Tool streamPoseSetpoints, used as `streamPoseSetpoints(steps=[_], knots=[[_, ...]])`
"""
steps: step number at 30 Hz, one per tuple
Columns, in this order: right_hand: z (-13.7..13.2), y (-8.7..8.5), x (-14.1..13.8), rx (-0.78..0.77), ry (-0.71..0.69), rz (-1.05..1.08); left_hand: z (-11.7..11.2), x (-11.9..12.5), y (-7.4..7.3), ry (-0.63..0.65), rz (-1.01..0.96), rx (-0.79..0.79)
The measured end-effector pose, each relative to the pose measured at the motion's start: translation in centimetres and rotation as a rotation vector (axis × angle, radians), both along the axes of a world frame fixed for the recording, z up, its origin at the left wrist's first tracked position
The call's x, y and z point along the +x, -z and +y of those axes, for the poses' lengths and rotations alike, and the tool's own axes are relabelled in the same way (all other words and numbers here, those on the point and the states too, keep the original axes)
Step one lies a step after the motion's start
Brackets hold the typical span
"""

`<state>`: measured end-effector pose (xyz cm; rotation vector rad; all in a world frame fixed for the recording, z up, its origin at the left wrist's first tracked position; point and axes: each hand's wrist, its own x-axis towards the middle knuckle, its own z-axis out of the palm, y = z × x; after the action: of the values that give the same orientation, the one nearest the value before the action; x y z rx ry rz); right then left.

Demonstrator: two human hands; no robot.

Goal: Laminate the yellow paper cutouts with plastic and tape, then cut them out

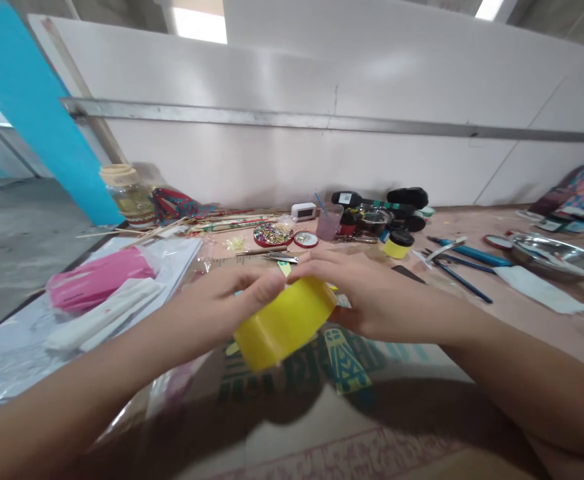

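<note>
Glossy yellow curved band (287, 325): long axis rising rightward; grasped between left hand (235, 292) and right hand (372, 300), equally near.

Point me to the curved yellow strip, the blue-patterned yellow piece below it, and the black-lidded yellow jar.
Curved yellow strip (286, 321): head view, middle of its outer face.
Blue-patterned yellow piece (345, 363): head view, middle of its patterned face.
Black-lidded yellow jar (397, 249): head view, yellow body.

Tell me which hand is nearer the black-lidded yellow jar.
Right. The right hand is on the near side of the jar, slightly left of it; the left hand is farther left, holding the yellow band.
</note>
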<state>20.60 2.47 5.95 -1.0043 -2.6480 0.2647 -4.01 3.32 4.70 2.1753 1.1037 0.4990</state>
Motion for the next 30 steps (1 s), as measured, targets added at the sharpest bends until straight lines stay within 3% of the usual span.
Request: streamPoseSetpoints(steps=[3,7,11,15,19,25,30], knots=[[0.0,0.6,-0.2,0.046,-0.081,0.029,-0.1,0.3,-0.2,-0.021,-0.046,-0.153],[0.3,0.4,0.2,0.065,-0.058,0.009,-0.5,1.3,0.4,-0.055,-0.099,-0.119],[1.1,0.1,1.2,0.091,-0.047,-0.003,-0.6,1.7,1.3,-0.001,-0.163,-0.116],[2.1,0.2,1.9,0.026,-0.075,0.039,-0.2,1.7,2.6,0.066,-0.326,-0.292],[3.1,0.0,1.9,-0.066,-0.099,0.103,0.3,1.7,3.4,0.12,-0.335,-0.293],[4.0,0.2,1.8,-0.125,-0.162,0.149,0.2,2.2,3.0,0.062,-0.382,-0.318],[4.4,1.0,1.5,-0.11,-0.161,0.172,0.4,2.4,3.4,-0.09,-0.402,-0.303]])
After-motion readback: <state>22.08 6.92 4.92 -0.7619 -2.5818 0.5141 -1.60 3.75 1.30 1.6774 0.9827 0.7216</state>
